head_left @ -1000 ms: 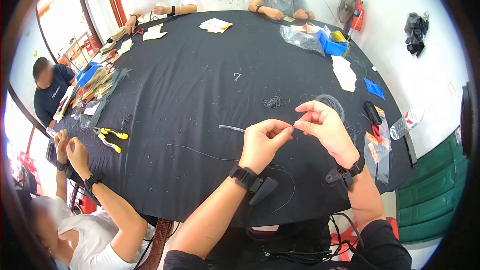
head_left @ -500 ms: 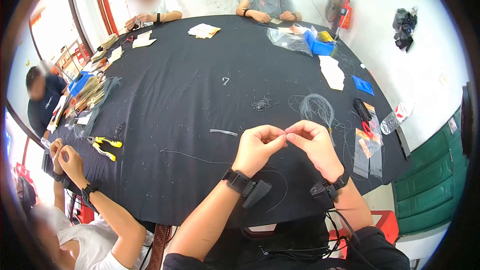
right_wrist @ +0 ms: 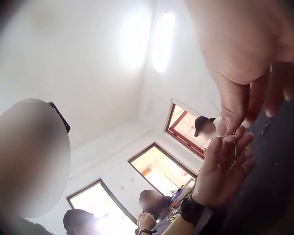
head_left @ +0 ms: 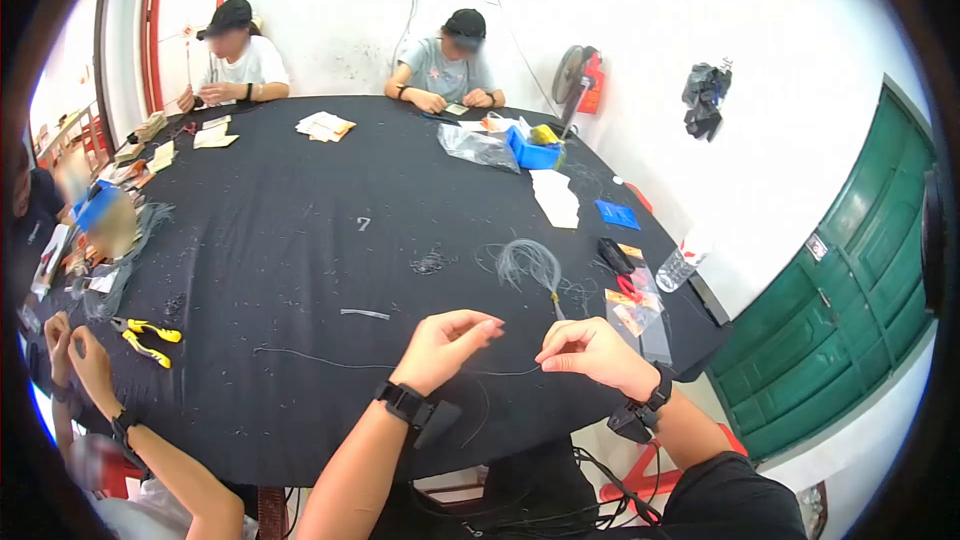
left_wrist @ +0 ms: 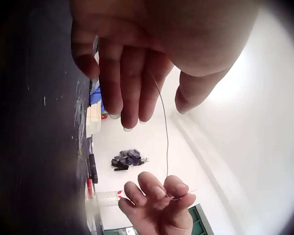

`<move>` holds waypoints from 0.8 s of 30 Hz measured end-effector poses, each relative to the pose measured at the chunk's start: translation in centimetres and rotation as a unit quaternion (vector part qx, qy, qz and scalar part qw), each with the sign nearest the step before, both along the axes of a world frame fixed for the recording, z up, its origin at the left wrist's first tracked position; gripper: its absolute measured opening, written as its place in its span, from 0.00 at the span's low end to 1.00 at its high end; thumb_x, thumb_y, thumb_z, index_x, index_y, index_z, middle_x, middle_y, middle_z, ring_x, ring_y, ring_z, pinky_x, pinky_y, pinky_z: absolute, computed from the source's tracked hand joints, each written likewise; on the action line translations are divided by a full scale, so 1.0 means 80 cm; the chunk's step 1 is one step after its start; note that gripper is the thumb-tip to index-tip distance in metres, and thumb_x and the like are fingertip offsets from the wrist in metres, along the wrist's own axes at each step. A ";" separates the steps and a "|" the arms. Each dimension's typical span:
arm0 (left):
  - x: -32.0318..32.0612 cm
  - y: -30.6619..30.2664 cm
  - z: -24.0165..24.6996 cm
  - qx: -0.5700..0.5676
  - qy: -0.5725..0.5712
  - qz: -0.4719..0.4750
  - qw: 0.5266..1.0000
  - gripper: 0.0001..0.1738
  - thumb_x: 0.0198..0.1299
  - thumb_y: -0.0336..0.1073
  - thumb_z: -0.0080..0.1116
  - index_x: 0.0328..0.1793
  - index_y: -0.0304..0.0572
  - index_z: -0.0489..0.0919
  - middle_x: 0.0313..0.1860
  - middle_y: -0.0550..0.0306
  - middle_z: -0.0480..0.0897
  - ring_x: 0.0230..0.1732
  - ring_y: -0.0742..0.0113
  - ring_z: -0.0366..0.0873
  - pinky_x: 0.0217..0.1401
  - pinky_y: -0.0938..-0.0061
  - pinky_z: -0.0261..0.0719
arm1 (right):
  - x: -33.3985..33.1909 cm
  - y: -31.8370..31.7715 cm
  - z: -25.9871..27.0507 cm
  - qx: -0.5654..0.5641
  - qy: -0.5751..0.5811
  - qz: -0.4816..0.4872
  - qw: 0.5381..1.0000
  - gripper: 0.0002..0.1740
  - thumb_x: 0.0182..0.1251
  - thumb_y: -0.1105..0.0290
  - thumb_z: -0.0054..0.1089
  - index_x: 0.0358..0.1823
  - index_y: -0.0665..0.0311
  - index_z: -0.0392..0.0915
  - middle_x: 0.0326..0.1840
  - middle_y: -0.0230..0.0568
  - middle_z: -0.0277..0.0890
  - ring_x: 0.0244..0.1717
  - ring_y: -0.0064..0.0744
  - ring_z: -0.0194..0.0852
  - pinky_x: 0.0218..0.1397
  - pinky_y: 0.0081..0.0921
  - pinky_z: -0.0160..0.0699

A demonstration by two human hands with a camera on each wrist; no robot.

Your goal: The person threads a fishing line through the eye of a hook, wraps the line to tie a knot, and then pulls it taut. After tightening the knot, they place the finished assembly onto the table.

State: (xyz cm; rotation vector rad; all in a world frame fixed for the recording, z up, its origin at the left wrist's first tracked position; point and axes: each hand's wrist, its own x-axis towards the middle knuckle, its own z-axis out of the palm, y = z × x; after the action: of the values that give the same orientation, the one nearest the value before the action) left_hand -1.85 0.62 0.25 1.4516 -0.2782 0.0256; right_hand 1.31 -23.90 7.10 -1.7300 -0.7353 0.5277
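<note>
My right hand [head_left: 598, 355] pinches a thin grey line [left_wrist: 167, 132] between thumb and index finger, with a short end sticking out past the fingertips in the left wrist view. My left hand [head_left: 445, 352] is beside it with its fingers extended and the thumb apart. The line passes along the inside of the left fingers without being gripped. On the black tablecloth [head_left: 270, 290], the rest of the line trails leftward past the left wrist. Ahead of the hands lie a coil of similar line [head_left: 530, 265] and a small dark tangled pile [head_left: 433, 261].
A short translucent bundle [head_left: 365, 314] lies left of my hands. Yellow-handled pliers [head_left: 150, 337] are farther left, near another person's hands [head_left: 85, 355]. At right are a plastic bottle [head_left: 678, 267] and clear packets [head_left: 640, 315]. A blue bin [head_left: 533, 150] stands toward the back.
My fingertips met half a second ago; now the hands are apart, the left opened and the right drawn rightward with the line. The head view has swung right.
</note>
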 end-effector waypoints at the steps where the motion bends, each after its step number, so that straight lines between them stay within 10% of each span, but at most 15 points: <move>1: 0.000 -0.001 -0.003 -0.015 -0.010 -0.008 1.000 0.16 0.73 0.38 0.52 0.55 0.33 0.83 0.48 0.52 0.86 0.52 0.69 0.83 0.55 0.73 0.80 | 0.004 0.009 -0.003 -0.014 -0.053 0.003 0.999 0.05 0.59 0.78 0.71 0.36 0.68 0.85 0.35 0.34 0.79 0.39 0.22 0.77 0.44 0.20 0.76; 5: -0.009 -0.002 0.017 -0.122 0.086 -0.018 0.989 0.17 0.73 0.38 0.51 0.59 0.33 0.80 0.52 0.49 0.85 0.56 0.65 0.81 0.61 0.69 0.79 | 0.044 0.061 -0.022 0.001 -0.144 -0.034 0.989 0.06 0.58 0.73 0.73 0.36 0.64 0.88 0.32 0.32 0.80 0.34 0.20 0.75 0.37 0.22 0.74; 10: 0.003 0.007 0.001 -0.029 0.072 0.089 0.993 0.18 0.71 0.40 0.57 0.61 0.39 0.81 0.41 0.63 0.87 0.27 0.85 0.70 0.27 0.87 0.67 | 0.081 0.104 -0.046 0.038 -0.038 -0.007 0.999 0.05 0.60 0.74 0.71 0.36 0.67 0.87 0.31 0.32 0.80 0.35 0.20 0.78 0.38 0.19 0.75; 24: 0.007 0.011 -0.001 0.016 0.047 0.138 0.989 0.11 0.65 0.35 0.64 0.46 0.33 0.86 0.32 0.58 0.87 0.32 0.81 0.77 0.37 0.84 0.73 | 0.080 0.101 -0.091 0.139 0.002 -0.025 0.990 0.05 0.62 0.72 0.71 0.38 0.64 0.88 0.32 0.27 0.79 0.33 0.14 0.71 0.38 0.16 0.68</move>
State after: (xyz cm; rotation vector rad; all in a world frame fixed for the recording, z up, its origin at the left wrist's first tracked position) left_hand -1.27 1.48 0.15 1.5091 0.0018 0.1776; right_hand 7.73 -15.81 -0.15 -1.4827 -0.7239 0.3736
